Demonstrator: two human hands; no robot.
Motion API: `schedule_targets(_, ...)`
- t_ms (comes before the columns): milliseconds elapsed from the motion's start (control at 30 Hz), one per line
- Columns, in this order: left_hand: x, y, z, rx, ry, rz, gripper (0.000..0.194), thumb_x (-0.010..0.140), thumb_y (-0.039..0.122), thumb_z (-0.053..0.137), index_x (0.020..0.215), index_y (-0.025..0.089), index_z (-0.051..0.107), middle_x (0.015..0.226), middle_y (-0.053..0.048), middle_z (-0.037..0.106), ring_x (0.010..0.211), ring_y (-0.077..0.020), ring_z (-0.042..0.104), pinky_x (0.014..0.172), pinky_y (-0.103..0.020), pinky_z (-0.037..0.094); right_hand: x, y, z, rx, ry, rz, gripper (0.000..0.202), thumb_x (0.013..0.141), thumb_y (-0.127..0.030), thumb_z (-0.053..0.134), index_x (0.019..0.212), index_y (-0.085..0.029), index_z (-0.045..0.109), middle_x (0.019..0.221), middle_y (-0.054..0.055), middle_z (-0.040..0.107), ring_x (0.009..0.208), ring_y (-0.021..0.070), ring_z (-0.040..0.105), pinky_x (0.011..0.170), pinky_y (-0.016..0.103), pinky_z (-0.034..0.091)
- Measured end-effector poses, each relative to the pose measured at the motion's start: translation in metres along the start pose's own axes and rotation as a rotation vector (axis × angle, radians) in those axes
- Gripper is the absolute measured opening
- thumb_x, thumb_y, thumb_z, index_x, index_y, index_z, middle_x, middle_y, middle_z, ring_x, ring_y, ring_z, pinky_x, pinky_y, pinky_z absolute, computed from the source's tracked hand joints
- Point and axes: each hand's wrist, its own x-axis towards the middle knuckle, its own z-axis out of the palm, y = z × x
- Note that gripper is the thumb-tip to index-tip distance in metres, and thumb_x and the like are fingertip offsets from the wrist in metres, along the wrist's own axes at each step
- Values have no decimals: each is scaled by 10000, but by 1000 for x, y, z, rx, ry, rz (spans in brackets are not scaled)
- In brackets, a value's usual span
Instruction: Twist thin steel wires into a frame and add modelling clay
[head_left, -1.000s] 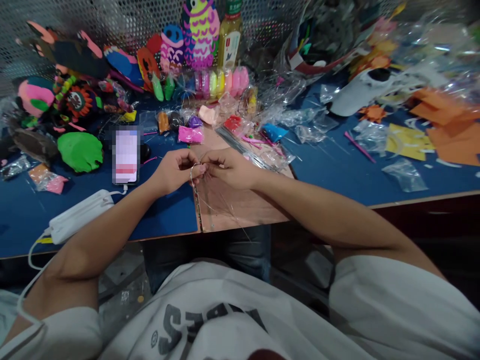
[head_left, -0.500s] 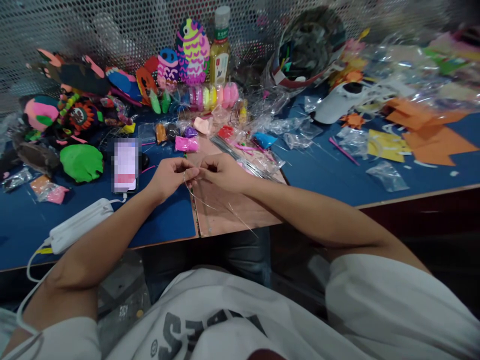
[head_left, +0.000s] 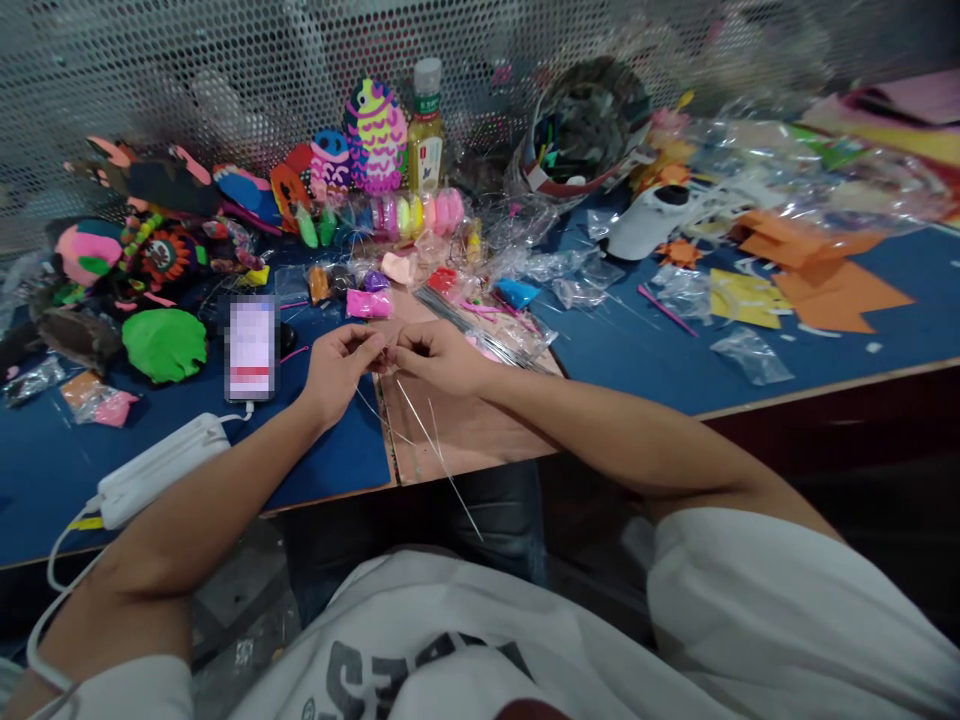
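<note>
Both hands meet over the front of a pinkish-brown board (head_left: 465, 440). My left hand (head_left: 341, 370) is closed in a pinch, and my right hand (head_left: 439, 355) pinches beside it, their fingertips touching. A thin silvery wire (head_left: 439, 455) runs from between the fingertips down past the table's front edge. Another fine strand curves below my left hand. The exact grip at the fingertips is too small to make out. Behind my right hand lies a bundle of thin metal wires (head_left: 480, 328). A pink clay packet (head_left: 369, 303) sits just beyond my left hand.
A phone (head_left: 252, 345) and white power bank (head_left: 161, 470) are at the left, near a green clay piece (head_left: 163, 345). Clay figures, a bottle (head_left: 427, 140) and a round container (head_left: 585, 130) stand behind. Orange sheets (head_left: 840, 290) and plastic bags lie at the right.
The wire below my hands has swung and now hangs longer, past the table edge. My hands stay together with the fingers slightly shifted. The head view has tilted a little.
</note>
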Motion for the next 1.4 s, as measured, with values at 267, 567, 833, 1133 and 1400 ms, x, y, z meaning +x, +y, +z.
schedule_targets(267,0,0,2,-82,35,-37,407,749,417,1013,979,154,806,860,-41,823,744,-131,763,741,-265,633,-1,-6,2,-62,83,8,357,941,-360,636,640,-231,493,594,-37,493,615,115,430,600,286,318)
schedule_targets(567,3,11,0,-147,-93,-215,373,709,351,1023,957,162,818,749,-17,757,637,-104,686,607,-235,551,1,-2,1,-120,96,19,292,907,-338,622,659,-226,516,633,-16,550,652,123,466,618,295,336)
schedule_targets(833,-1,12,1,-201,-213,-225,483,711,433,1072,985,186,759,945,-17,781,770,-137,764,718,-302,681,-5,-4,5,-142,196,-48,300,917,-369,655,682,-228,534,591,-43,533,569,105,444,585,295,342)
schedule_targets(1133,-5,18,3,-209,-289,-219,470,726,430,1074,964,152,780,827,-15,764,682,-121,743,608,-232,625,-11,-8,2,-217,233,-251,310,921,-252,678,658,-221,516,577,-53,542,536,85,460,545,258,349)
schedule_targets(1400,0,10,-2,-274,-309,-177,404,738,387,1079,947,144,833,781,-29,797,687,-100,739,667,-206,612,-11,-8,2,-218,194,-402,306,934,-171,668,682,-215,498,599,-68,543,533,64,444,539,233,336)
